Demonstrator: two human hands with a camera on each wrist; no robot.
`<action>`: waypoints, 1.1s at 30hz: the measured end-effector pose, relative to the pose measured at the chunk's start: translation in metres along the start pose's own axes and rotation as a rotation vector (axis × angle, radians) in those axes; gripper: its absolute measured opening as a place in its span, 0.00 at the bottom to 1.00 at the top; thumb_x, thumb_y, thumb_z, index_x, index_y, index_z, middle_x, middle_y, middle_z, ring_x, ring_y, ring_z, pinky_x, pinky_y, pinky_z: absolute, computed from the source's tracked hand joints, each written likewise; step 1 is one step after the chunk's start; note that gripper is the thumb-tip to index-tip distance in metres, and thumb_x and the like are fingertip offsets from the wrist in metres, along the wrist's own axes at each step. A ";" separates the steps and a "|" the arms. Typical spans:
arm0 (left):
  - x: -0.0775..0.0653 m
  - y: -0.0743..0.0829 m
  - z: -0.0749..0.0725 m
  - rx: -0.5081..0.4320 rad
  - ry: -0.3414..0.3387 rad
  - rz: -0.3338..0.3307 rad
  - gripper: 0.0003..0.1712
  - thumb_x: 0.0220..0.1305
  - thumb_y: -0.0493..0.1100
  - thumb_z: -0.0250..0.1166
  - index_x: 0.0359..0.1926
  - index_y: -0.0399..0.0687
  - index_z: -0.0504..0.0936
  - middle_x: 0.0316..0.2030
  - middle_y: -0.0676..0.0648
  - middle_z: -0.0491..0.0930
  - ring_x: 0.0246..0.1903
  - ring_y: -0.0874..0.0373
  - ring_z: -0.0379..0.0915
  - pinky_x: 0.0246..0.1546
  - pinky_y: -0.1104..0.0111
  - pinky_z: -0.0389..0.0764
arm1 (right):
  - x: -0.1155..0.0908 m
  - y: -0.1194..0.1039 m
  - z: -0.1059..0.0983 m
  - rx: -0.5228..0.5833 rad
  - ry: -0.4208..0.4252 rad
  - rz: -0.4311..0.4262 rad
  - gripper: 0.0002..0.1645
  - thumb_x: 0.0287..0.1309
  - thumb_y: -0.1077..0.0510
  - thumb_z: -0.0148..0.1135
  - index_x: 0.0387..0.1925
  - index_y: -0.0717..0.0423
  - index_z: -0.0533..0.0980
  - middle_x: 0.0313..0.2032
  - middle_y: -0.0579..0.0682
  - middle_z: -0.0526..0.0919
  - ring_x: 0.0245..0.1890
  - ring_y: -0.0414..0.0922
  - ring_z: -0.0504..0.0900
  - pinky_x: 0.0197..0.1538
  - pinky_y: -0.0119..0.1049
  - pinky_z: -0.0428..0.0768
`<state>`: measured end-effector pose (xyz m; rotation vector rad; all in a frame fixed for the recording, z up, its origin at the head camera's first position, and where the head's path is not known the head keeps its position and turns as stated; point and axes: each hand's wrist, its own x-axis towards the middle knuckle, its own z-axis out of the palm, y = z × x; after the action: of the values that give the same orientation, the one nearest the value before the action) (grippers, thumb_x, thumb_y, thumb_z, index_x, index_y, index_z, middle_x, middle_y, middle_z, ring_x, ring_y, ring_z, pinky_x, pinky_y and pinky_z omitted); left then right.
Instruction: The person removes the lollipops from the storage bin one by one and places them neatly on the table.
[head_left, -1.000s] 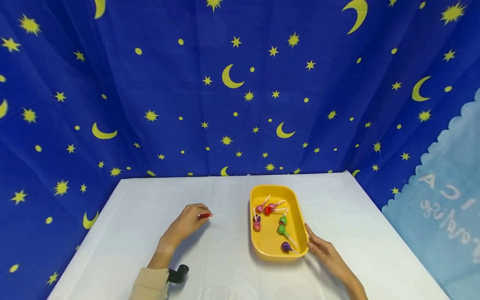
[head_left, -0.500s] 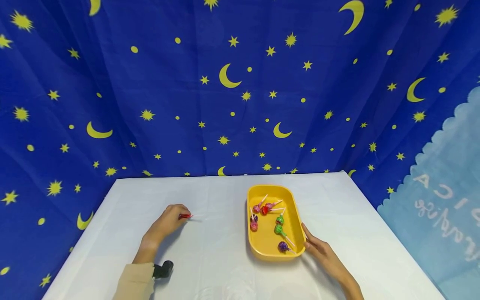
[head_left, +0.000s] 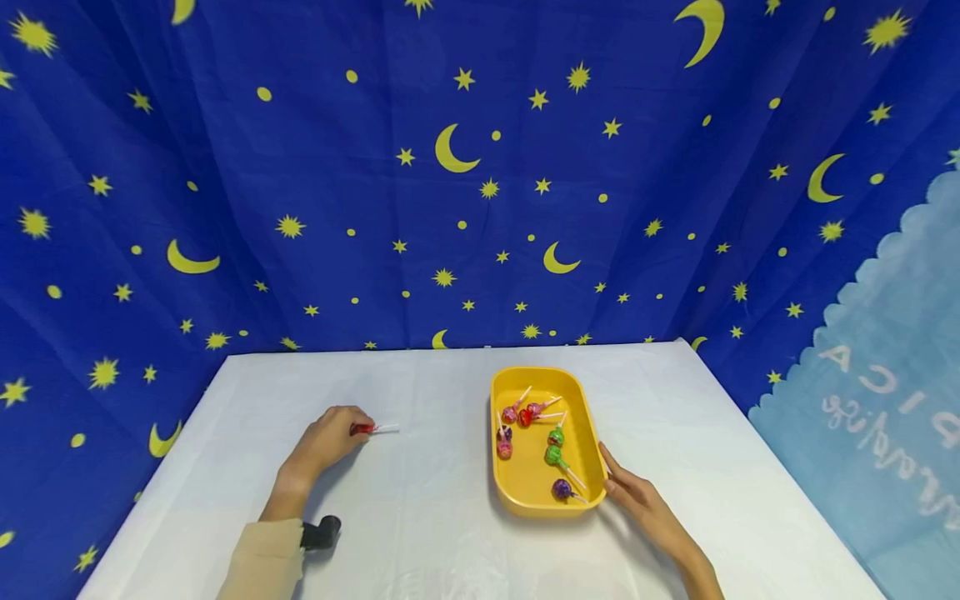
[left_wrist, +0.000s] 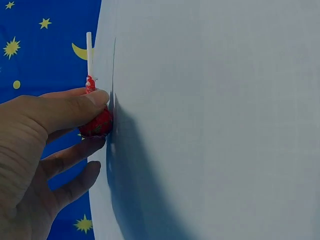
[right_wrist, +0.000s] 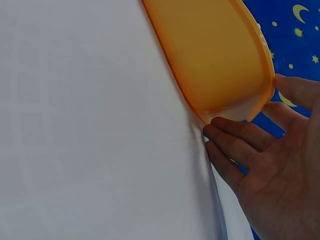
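Observation:
My left hand (head_left: 330,442) pinches a red-wrapped lollipop (head_left: 362,429) above the left part of the white table. In the left wrist view, thumb and fingers grip the wrapped red head (left_wrist: 97,122), and the white stick (left_wrist: 89,54) points away from the hand. On the right, my right hand (head_left: 641,504) touches the side of a yellow plastic tub (head_left: 525,500) near its front corner. From the right wrist, its fingers (right_wrist: 235,145) look nearly straight against the tub's outer wall (right_wrist: 215,55). Inside the tub lie several lollipops, among them a green one (head_left: 553,455) and a purple one (head_left: 562,489).
The white tabletop (head_left: 420,500) stretches between the two hands. A black wrist-worn device (head_left: 321,533) sticks out from the left sleeve. Behind the table hangs a blue curtain (head_left: 420,192) with yellow moons and stars, and a light blue cloth (head_left: 892,350) hangs at the right.
My left hand has moved left, away from the tub, with the red lollipop in it. The right hand stays at the tub, and the head view has shifted slightly.

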<state>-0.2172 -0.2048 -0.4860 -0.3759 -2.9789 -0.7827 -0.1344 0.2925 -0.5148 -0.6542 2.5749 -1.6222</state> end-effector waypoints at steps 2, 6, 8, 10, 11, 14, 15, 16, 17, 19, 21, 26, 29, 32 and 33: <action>-0.001 0.001 0.000 0.011 0.001 -0.011 0.08 0.54 0.33 0.72 0.37 0.43 0.88 0.35 0.48 0.84 0.35 0.56 0.78 0.39 0.57 0.81 | 0.000 0.000 0.000 0.006 -0.003 -0.006 0.30 0.73 0.61 0.47 0.71 0.67 0.56 0.71 0.64 0.53 0.65 0.21 0.58 0.62 0.17 0.57; -0.002 0.003 -0.001 0.034 0.007 -0.016 0.10 0.53 0.34 0.72 0.39 0.45 0.89 0.37 0.48 0.85 0.36 0.54 0.78 0.40 0.55 0.80 | 0.000 -0.002 0.000 0.012 -0.009 -0.001 0.30 0.73 0.60 0.47 0.71 0.68 0.56 0.71 0.64 0.53 0.65 0.21 0.58 0.61 0.17 0.58; -0.002 0.003 -0.001 0.047 0.010 -0.021 0.11 0.53 0.35 0.73 0.39 0.46 0.89 0.37 0.48 0.85 0.37 0.54 0.79 0.40 0.54 0.80 | 0.000 -0.002 -0.001 0.007 -0.009 0.003 0.30 0.73 0.60 0.47 0.71 0.67 0.56 0.71 0.64 0.53 0.64 0.21 0.58 0.61 0.16 0.58; -0.002 0.003 -0.001 0.057 0.012 -0.027 0.11 0.53 0.36 0.73 0.40 0.47 0.89 0.37 0.48 0.85 0.37 0.54 0.79 0.40 0.53 0.80 | 0.000 -0.002 -0.001 0.003 -0.008 0.003 0.30 0.73 0.60 0.47 0.71 0.67 0.56 0.71 0.64 0.53 0.65 0.21 0.58 0.61 0.17 0.58; -0.001 0.003 -0.001 0.062 0.011 -0.028 0.11 0.53 0.37 0.73 0.40 0.47 0.89 0.37 0.49 0.85 0.36 0.55 0.79 0.39 0.54 0.80 | -0.001 -0.001 -0.001 0.001 -0.008 0.002 0.30 0.73 0.60 0.47 0.71 0.67 0.56 0.71 0.64 0.53 0.65 0.21 0.58 0.61 0.17 0.58; -0.001 0.005 0.000 0.060 0.003 -0.034 0.11 0.53 0.38 0.73 0.39 0.48 0.89 0.36 0.49 0.85 0.35 0.57 0.78 0.38 0.55 0.80 | -0.001 0.000 -0.001 -0.002 -0.006 -0.006 0.30 0.73 0.60 0.47 0.71 0.66 0.56 0.71 0.64 0.53 0.65 0.21 0.58 0.62 0.17 0.57; -0.001 0.005 0.000 0.060 0.001 -0.033 0.11 0.53 0.38 0.73 0.40 0.48 0.89 0.36 0.49 0.86 0.34 0.58 0.78 0.38 0.55 0.80 | 0.000 0.000 -0.001 0.001 -0.005 -0.008 0.30 0.73 0.60 0.47 0.71 0.66 0.57 0.71 0.63 0.53 0.65 0.21 0.58 0.62 0.17 0.57; -0.001 0.006 0.000 0.061 -0.001 -0.031 0.11 0.53 0.38 0.73 0.40 0.48 0.89 0.36 0.49 0.86 0.34 0.58 0.78 0.38 0.56 0.80 | 0.000 0.000 -0.001 -0.001 -0.005 -0.009 0.30 0.73 0.60 0.47 0.71 0.66 0.57 0.71 0.63 0.53 0.65 0.21 0.58 0.62 0.17 0.57; -0.001 0.007 0.000 0.062 0.000 -0.030 0.11 0.53 0.38 0.74 0.40 0.48 0.89 0.37 0.49 0.86 0.34 0.57 0.78 0.38 0.55 0.80 | 0.000 0.001 -0.001 -0.004 -0.003 -0.009 0.30 0.73 0.60 0.47 0.71 0.65 0.57 0.72 0.63 0.54 0.65 0.21 0.58 0.62 0.17 0.57; -0.001 0.008 0.000 0.064 0.001 -0.027 0.11 0.53 0.38 0.74 0.40 0.47 0.89 0.37 0.48 0.86 0.35 0.57 0.79 0.39 0.55 0.80 | 0.000 0.001 -0.001 -0.003 -0.004 -0.003 0.30 0.73 0.60 0.47 0.72 0.64 0.56 0.72 0.62 0.54 0.65 0.21 0.58 0.62 0.17 0.57; 0.000 0.009 -0.001 0.068 0.000 -0.025 0.11 0.53 0.38 0.74 0.40 0.47 0.89 0.38 0.48 0.86 0.35 0.56 0.79 0.39 0.54 0.80 | 0.001 0.001 -0.001 -0.003 -0.005 0.009 0.30 0.73 0.59 0.47 0.72 0.63 0.56 0.72 0.61 0.54 0.65 0.21 0.57 0.62 0.17 0.56; 0.002 0.010 -0.001 0.072 -0.008 -0.026 0.11 0.53 0.39 0.74 0.40 0.47 0.89 0.37 0.48 0.86 0.34 0.57 0.79 0.38 0.55 0.80 | 0.000 0.000 -0.001 -0.005 -0.003 0.042 0.31 0.73 0.57 0.47 0.72 0.61 0.56 0.73 0.59 0.54 0.65 0.20 0.56 0.62 0.17 0.55; 0.004 0.010 0.000 0.065 -0.005 -0.015 0.10 0.54 0.39 0.73 0.40 0.48 0.89 0.37 0.49 0.86 0.33 0.59 0.78 0.37 0.57 0.79 | 0.000 0.000 -0.001 -0.013 -0.001 0.054 0.31 0.73 0.57 0.47 0.73 0.60 0.56 0.73 0.58 0.54 0.65 0.20 0.57 0.62 0.17 0.55; 0.004 0.011 0.001 0.040 0.018 0.024 0.11 0.53 0.38 0.73 0.40 0.47 0.89 0.37 0.48 0.86 0.33 0.57 0.80 0.36 0.58 0.79 | 0.001 0.000 -0.001 -0.014 -0.001 0.061 0.31 0.74 0.56 0.47 0.73 0.60 0.56 0.73 0.57 0.54 0.65 0.20 0.57 0.62 0.17 0.56; 0.005 0.011 0.000 0.029 0.030 0.042 0.11 0.53 0.38 0.73 0.40 0.47 0.89 0.38 0.48 0.87 0.34 0.56 0.81 0.37 0.57 0.79 | 0.001 0.000 -0.001 -0.013 0.000 0.062 0.31 0.74 0.56 0.47 0.73 0.60 0.56 0.73 0.57 0.54 0.65 0.20 0.57 0.62 0.18 0.56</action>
<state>-0.2190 -0.1939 -0.4804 -0.4203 -2.9406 -0.7334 -0.1350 0.2930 -0.5138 -0.5688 2.5808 -1.5877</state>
